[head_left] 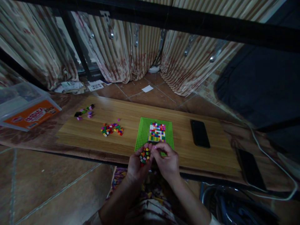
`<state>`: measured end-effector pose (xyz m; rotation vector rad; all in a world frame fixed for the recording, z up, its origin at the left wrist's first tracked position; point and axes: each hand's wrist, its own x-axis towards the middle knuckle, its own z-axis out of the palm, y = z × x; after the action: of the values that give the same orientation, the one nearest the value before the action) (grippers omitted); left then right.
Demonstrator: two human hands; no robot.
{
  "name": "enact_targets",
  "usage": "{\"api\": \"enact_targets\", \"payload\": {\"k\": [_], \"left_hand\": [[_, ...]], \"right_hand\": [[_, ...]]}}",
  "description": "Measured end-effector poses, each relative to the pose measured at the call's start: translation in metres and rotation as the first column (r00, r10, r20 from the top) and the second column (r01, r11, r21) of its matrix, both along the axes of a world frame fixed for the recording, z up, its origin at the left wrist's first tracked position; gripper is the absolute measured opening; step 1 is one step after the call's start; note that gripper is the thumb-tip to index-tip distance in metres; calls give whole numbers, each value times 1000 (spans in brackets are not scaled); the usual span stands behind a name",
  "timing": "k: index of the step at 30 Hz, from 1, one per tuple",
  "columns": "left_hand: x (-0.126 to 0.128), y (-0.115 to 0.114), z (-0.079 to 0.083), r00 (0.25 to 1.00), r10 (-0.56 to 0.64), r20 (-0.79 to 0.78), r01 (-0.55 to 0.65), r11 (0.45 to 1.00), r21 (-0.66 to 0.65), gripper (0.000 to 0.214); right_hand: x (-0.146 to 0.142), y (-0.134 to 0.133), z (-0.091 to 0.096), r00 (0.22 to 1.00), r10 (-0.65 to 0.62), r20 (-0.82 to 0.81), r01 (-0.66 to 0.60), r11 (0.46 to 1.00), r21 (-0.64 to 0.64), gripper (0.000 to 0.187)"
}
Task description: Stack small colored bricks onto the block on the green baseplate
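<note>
My left hand (137,164) is cupped at the near edge of the wooden board and holds a small heap of coloured bricks (145,155) in its palm. My right hand (167,160) is beside it, fingers pinched on a small pink brick (154,147) just above the heap. Right behind both hands lies a green baseplate (142,134) with a square patch of mixed coloured bricks (157,132) built on it.
A loose pile of coloured bricks (112,128) and a smaller purple and black group (84,111) lie on the wooden board (93,137) to the left. A black phone (200,133) lies right of the baseplate, another (250,168) further right. A plastic box (25,107) stands far left.
</note>
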<state>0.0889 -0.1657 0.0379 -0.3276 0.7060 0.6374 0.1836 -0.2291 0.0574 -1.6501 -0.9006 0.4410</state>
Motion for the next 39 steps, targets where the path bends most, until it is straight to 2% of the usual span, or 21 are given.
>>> {"api": "enact_targets", "payload": {"k": [2, 4, 8, 15, 19, 21, 22, 24, 25, 26, 27, 28, 30, 33, 36, 39], "left_hand": [[-4, 7, 3, 999, 28, -25, -28, 1000, -1, 20], [-10, 14, 7, 999, -2, -41, 3, 1000, 24, 20], [-19, 18, 11, 994, -95, -50, 98, 993, 64, 21], [-22, 11, 11, 972, -232, -25, 233, 965, 122, 23], [-36, -2, 10, 931, -360, -68, 366, 910, 193, 22], [-45, -18, 3, 870, -455, -191, 491, 832, 256, 21], [-49, -27, -2, 819, -502, -276, 570, 769, 291, 24], [-53, -47, -15, 656, -596, -463, 753, 561, 343, 33], [-53, -56, -22, 554, -592, -585, 831, 431, 351, 35], [-51, -64, -28, 461, -503, -731, 886, 303, 350, 34], [-48, -69, -33, 368, -318, -874, 929, 165, 331, 34], [-44, -73, -37, 288, -134, -948, 958, 43, 285, 33], [-35, -77, -42, 246, 6, -969, 969, -21, 245, 24], [-25, -81, -44, 199, 84, -976, 980, -40, 197, 16], [-22, -89, -47, 119, 193, -974, 988, -125, 96, 20], [-21, -97, -53, 55, 306, -950, 973, -231, -18, 30]], "right_hand": [[12, -1, -3, 998, -68, 6, 67, 997, 48, 10], [27, -8, -4, 993, -117, 0, 116, 991, 67, 12], [48, -33, -5, 987, -150, -57, 149, 989, -16, 15], [43, -58, -10, 978, -114, -172, 101, 991, -85, 14], [46, -59, -9, 961, -109, -252, 82, 990, -114, 20], [51, -57, -6, 951, -110, -289, 83, 991, -104, 23], [54, -54, -3, 946, -108, -307, 84, 992, -90, 24], [61, -45, 3, 938, -92, -333, 79, 995, -52, 24], [64, -40, 6, 939, -82, -335, 76, 997, -32, 24], [67, -33, 9, 942, -73, -328, 72, 997, -15, 23], [69, -26, 13, 948, -64, -312, 66, 998, -5, 22], [72, -18, 16, 956, -56, -289, 59, 998, 0, 21], [75, -3, 19, 979, -39, -202, 42, 999, 10, 21], [80, 18, 20, 998, 13, 61, -15, 999, 35, 19], [82, 32, 19, 948, 89, 305, -91, 996, -9, 20], [82, 39, 16, 891, 150, 429, -130, 989, -75, 22]]}}
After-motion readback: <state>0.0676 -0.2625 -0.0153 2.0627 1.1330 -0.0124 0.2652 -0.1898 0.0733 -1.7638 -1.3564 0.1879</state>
